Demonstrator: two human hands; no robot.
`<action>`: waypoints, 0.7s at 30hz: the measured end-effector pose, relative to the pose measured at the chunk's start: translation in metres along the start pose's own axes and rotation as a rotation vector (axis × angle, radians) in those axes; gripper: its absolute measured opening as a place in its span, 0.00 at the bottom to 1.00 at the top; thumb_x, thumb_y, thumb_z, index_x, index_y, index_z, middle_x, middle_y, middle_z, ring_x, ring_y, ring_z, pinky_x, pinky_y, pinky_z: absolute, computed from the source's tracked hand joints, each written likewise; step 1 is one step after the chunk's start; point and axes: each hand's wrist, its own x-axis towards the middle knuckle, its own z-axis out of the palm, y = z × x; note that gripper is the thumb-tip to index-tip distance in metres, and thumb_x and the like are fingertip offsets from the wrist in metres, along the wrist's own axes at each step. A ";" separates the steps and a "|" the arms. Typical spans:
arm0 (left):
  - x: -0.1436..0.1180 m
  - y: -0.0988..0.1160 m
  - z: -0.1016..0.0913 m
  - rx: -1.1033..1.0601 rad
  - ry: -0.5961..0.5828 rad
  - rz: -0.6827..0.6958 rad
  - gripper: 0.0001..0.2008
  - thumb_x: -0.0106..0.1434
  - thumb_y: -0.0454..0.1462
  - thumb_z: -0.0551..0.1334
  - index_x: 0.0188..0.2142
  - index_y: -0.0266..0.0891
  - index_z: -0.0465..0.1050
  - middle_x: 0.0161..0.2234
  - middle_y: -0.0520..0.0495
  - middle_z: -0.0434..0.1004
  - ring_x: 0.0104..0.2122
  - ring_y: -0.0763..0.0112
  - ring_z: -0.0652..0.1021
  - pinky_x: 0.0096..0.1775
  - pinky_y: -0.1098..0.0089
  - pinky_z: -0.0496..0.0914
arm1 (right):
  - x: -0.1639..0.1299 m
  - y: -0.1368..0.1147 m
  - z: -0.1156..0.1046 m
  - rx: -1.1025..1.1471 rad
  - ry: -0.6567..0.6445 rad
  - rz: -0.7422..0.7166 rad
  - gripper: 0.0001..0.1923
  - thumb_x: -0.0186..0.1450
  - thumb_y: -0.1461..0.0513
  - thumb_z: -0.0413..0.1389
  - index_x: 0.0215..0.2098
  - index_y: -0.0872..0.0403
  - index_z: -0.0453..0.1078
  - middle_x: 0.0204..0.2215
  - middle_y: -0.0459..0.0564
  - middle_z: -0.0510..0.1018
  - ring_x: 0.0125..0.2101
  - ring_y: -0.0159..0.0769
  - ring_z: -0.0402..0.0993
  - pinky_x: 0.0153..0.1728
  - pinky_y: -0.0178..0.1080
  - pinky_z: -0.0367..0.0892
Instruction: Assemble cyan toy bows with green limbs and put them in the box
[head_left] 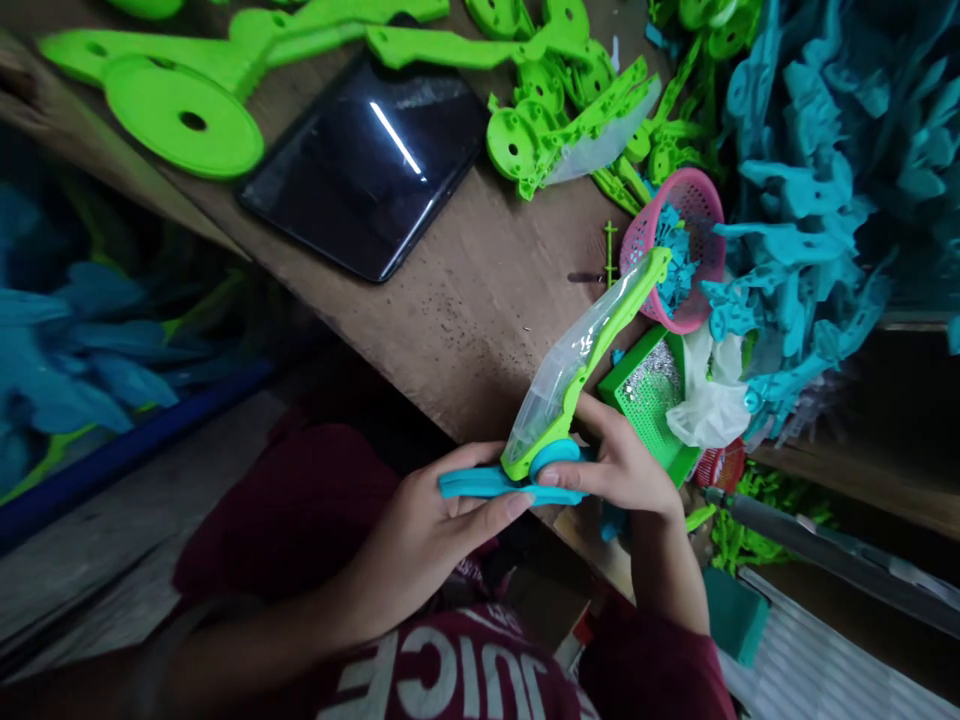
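My left hand (424,525) and my right hand (626,465) hold one toy assembly between them at the table's near edge. It is a flat blue plastic piece (480,483) joined to a long green plastic arm (611,325) that slants up to the right. A clear plastic bag (559,375) covers part of the green arm. My left fingers wrap the blue piece from below. My right thumb and fingers press on the round blue hub (553,455) where the two pieces meet.
A wooden table (480,290) carries a dark tablet (367,165), green plastic parts (187,110), a pink basket (686,215) of blue pieces, a green tray (649,395) of small metal bits and a heap of blue parts (817,190).
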 end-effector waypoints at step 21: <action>0.000 -0.011 0.006 0.053 0.124 0.041 0.22 0.60 0.48 0.68 0.51 0.41 0.77 0.42 0.48 0.85 0.45 0.62 0.83 0.46 0.69 0.78 | 0.006 0.008 0.004 0.060 -0.014 0.034 0.25 0.60 0.48 0.67 0.47 0.55 0.73 0.42 0.49 0.80 0.43 0.41 0.77 0.47 0.45 0.75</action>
